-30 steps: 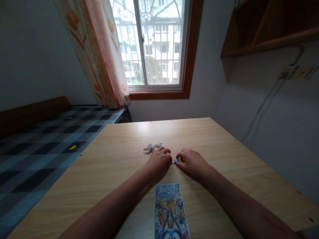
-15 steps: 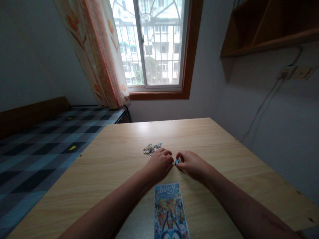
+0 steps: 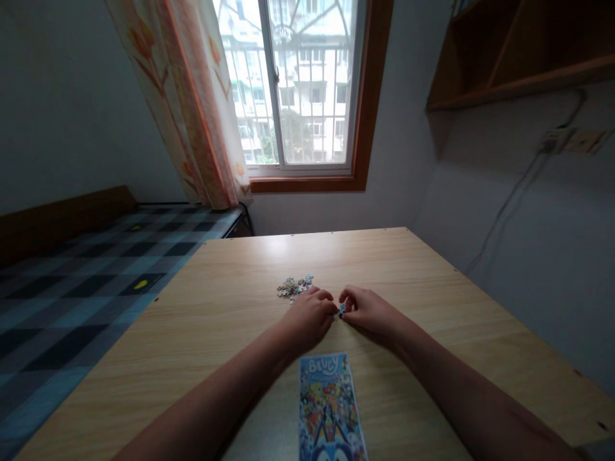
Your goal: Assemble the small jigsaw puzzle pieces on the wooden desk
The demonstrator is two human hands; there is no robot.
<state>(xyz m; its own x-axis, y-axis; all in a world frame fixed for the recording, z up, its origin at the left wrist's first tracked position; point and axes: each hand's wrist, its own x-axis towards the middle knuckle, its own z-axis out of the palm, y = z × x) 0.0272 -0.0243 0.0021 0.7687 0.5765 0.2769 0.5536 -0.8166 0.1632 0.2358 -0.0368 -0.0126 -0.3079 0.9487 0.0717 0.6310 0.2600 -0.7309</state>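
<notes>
Hands (image 3: 310,317) (image 3: 369,312) closer, bluish piece (image 3: 341,309) pinched, knobbly jigsaw pile (image 3: 289,287), wood-grain tabletop (image 3: 384,259)

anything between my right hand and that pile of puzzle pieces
Yes, the left hand: it sits partly between the right hand, which pinches a small blue piece, and the pile of puzzle pieces. No other obstacle shows.

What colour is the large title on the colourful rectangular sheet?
The title looks whitish, best seen in the head view.
</notes>
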